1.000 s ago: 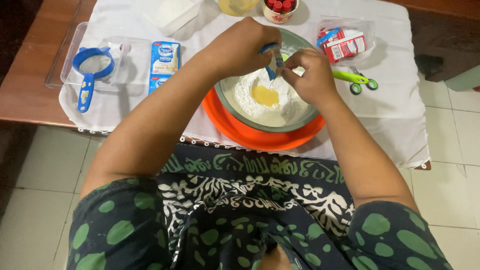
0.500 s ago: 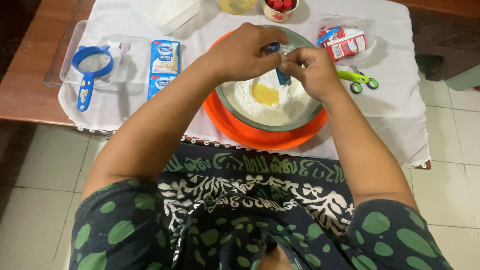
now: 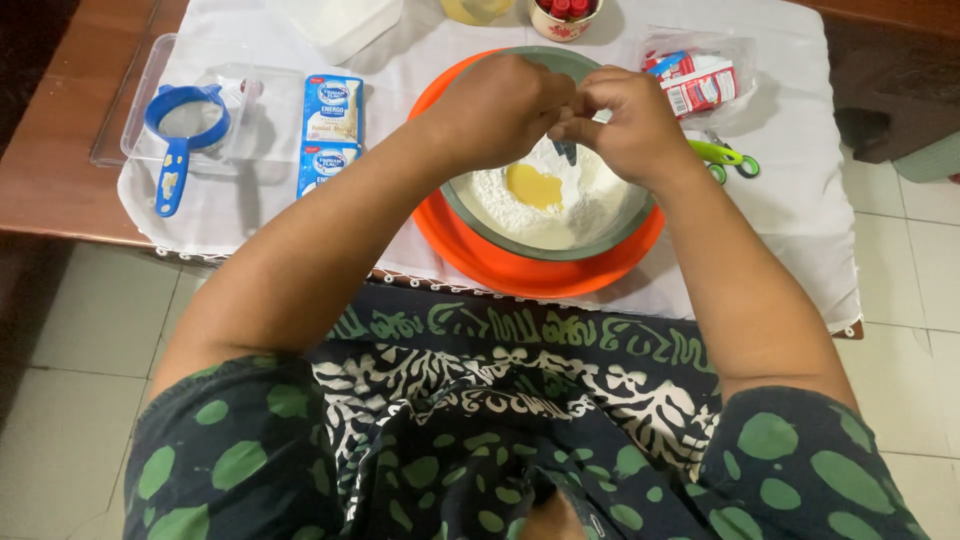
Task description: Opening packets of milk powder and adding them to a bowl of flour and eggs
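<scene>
The surface (image 3: pixel 60 190), under a white cloth (image 3: pixel 800 180), carries an orange basin (image 3: pixel 500 270) holding a grey bowl (image 3: pixel 610 232) of flour (image 3: pixel 520 215) with a yellow pool (image 3: pixel 532 187) at its centre. Both hands meet above the bowl: the left hand (image 3: pixel 500 108) and right hand (image 3: pixel 625 125) are pinched together on a small dark blue item (image 3: pixel 567 152), too hidden to identify. Judgement: keep the item centred over the flour so that anything released lands inside the rim. The basin sits close to the near table edge, leaving little margin there. Open cloth lies to the right, near the green-handled scissors (image 3: pixel 725 158); the left holds two blue-and-white sachets (image 3: pixel 330 130) and a blue sieve (image 3: pixel 180 135).
</scene>
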